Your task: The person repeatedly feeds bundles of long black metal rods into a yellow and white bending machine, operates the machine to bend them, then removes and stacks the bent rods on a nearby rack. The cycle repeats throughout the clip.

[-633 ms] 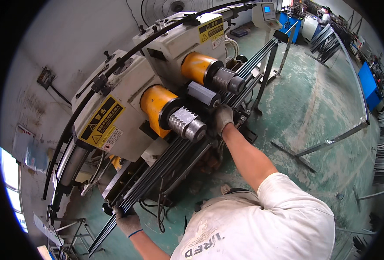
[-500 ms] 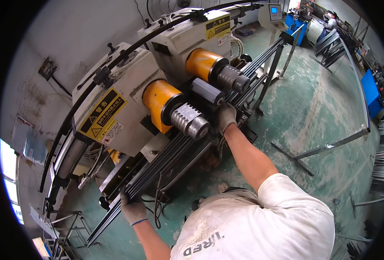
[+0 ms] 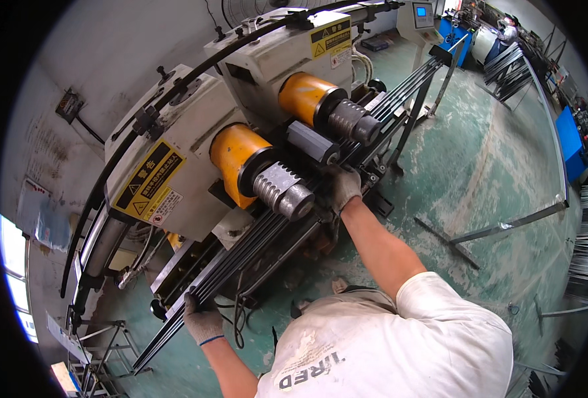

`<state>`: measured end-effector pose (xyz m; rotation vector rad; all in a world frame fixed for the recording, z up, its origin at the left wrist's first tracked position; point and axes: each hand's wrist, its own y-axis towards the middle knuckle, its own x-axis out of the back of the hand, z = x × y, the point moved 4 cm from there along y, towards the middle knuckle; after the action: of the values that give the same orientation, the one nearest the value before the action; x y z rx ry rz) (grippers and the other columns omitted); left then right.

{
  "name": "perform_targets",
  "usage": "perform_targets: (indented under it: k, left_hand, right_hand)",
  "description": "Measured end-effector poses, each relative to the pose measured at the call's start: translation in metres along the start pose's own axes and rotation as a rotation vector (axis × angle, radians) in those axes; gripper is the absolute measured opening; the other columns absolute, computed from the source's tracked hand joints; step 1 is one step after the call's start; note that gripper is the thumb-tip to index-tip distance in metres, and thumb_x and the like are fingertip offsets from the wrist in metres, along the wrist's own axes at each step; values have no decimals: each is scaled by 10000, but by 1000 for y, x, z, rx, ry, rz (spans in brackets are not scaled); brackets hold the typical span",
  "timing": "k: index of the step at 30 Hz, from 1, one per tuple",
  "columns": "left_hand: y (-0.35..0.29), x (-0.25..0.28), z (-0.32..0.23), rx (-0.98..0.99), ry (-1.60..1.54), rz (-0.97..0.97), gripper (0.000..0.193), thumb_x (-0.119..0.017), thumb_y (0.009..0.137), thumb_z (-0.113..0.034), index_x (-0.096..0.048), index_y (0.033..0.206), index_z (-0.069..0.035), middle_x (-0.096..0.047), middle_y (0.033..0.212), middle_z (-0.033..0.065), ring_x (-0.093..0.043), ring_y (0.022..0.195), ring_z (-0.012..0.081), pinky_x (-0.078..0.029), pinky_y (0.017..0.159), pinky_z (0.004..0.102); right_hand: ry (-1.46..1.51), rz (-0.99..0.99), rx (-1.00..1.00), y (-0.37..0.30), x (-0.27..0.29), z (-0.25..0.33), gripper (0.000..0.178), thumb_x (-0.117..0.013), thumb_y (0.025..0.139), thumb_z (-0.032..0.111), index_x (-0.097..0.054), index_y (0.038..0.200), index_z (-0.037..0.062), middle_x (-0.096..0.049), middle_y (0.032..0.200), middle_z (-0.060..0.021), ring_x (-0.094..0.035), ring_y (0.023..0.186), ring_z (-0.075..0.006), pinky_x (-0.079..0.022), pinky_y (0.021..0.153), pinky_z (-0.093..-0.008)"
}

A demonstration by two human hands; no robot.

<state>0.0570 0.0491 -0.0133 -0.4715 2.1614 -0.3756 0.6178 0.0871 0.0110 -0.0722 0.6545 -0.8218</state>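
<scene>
A row of long, thin dark metal bars (image 3: 237, 260) runs slantwise along the front of a large bending-type machine (image 3: 168, 126), from lower left to upper right. My left hand (image 3: 203, 321), in a grey knit glove, is closed around the bars near their lower-left end. Farther along, my gloved right hand (image 3: 343, 186) is closed at the bars, its fingertips partly hidden among dark parts. Just above it sits a grey hexagonal block (image 3: 312, 142). Two orange housings (image 3: 239, 156) with grooved steel rollers (image 3: 279, 189) stand out over the bars on either side of the block.
A black hose (image 3: 194, 81) arches over the machine. At the upper right stand a control box (image 3: 416, 18) with a lit screen and a support leg (image 3: 414, 116). A metal frame (image 3: 506, 222) lies on the green floor at right. Another person (image 3: 506, 32) is far back.
The machine sits slightly farther left in view. My right hand has shifted a little down along its front. Toward the upper right, the bars now lie more evenly side by side. My left hand keeps its grip.
</scene>
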Motion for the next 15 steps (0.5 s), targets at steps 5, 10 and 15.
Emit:
perform_targets:
  k: [5, 10, 15]
  left_hand:
    - [7, -14, 14, 3, 3, -21, 293, -734, 1089, -222, -770, 1248, 21, -805, 1289, 164, -760, 1212, 336, -611, 1112, 502]
    - [-4, -24, 42, 48, 2, -6, 293, -732, 1087, -228, -770, 1270, -2, -789, 1333, 175, -739, 1252, 356, -595, 1135, 530]
    - [-37, -77, 52, 73, -48, 47, 351, -694, 1105, -257, -735, 1362, -21, -754, 1402, 181, -707, 1298, 390, -537, 1199, 547]
  right_hand:
    - [119, 118, 58, 67, 36, -33, 220, -747, 1015, 210, -742, 1166, 50, -774, 1064, -112, -747, 903, -289, -589, 773, -450]
    - [198, -125, -118, -2, -12, 27, 387, -742, 1068, 394, -744, 1179, 23, -770, 1081, -107, -740, 935, -264, -577, 816, -416]
    - [-111, -72, 43, 32, 26, 1, 386, -738, 1073, 470, -748, 1126, 87, -701, 887, -15, -648, 696, -215, -513, 616, -403]
